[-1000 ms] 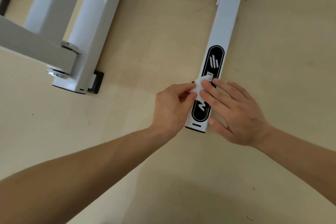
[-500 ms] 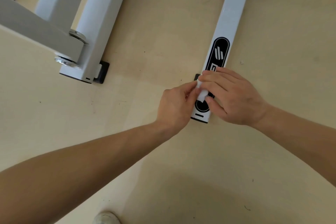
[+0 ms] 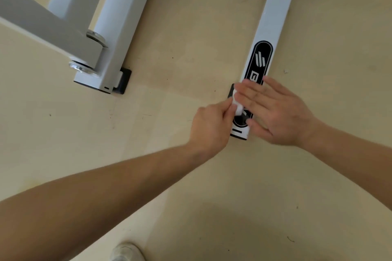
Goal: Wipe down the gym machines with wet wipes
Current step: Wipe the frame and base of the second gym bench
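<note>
A white floor rail (image 3: 275,17) of the gym machine runs down to an end near the middle of the view, with a black oval logo sticker (image 3: 262,57) on top. A small white wet wipe (image 3: 238,106) lies bunched on the rail's near end. My left hand (image 3: 209,129) pinches the wipe's left edge with curled fingers. My right hand (image 3: 275,110) lies flat over the rail with straight fingers pressing on the wipe and covering the sticker's lower half.
A second white rail (image 3: 118,23) with a black rubber foot (image 3: 124,80) lies to the left, joined to a grey arm (image 3: 42,25) by a bolted pivot. Beige floor (image 3: 191,48) lies between the rails. A white shoe (image 3: 126,252) shows at the bottom edge.
Both hands and the wipe have slid a little toward the rail's near end, then my right fingers straightened flat over it. The camera view shifted slightly, bringing a shoe into view.
</note>
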A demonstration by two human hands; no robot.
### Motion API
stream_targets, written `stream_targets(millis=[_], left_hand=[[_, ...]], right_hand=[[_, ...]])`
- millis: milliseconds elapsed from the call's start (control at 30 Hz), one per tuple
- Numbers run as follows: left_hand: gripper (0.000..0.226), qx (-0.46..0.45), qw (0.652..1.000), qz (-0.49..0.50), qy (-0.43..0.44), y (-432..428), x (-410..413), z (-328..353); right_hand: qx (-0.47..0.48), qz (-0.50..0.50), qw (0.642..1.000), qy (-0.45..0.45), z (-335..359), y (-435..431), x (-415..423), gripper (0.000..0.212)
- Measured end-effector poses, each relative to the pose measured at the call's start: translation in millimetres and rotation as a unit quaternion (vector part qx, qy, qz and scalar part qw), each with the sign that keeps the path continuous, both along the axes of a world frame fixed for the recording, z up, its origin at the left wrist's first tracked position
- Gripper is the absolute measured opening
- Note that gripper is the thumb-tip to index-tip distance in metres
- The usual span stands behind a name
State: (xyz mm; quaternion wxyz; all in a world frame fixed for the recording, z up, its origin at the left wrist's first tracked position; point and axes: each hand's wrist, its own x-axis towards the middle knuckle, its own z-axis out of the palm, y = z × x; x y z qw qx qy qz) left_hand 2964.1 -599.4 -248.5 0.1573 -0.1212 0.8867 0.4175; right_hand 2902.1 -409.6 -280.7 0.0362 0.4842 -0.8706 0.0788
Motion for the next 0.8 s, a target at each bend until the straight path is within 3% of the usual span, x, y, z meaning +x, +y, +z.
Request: stream_targets(millis=[133,333,433,600,800], left_hand=[[0.034,0.013,1.0,0.01,0.016,8.4,-38.0,-2.9],[0.02,0.078,0.996,0.025,0.029,1.0,-0.1,-1.9],[0.028,0.085,0.995,0.041,0.042,5.9,-4.7,-4.8],[0.031,0.089,0.995,0.0,0.053,4.5,-37.5,-6.0],[0.027,0.094,0.994,0.002,0.049,18.1,-100.8,-9.5]], right_hand=[[0.014,-0.056,0.998,-0.006,6.8,-2.3,-27.5,0.058],[-0.032,-0.058,0.997,-0.042,-1.0,-0.6,20.0,0.058],[-0.043,-0.057,0.997,-0.025,-1.2,4.9,19.3,0.058],[-0.022,-0.068,0.997,0.01,-4.8,11.7,-6.8,0.06],[0.004,-0.123,0.992,-0.009,1.0,5.9,-55.6,0.067]])
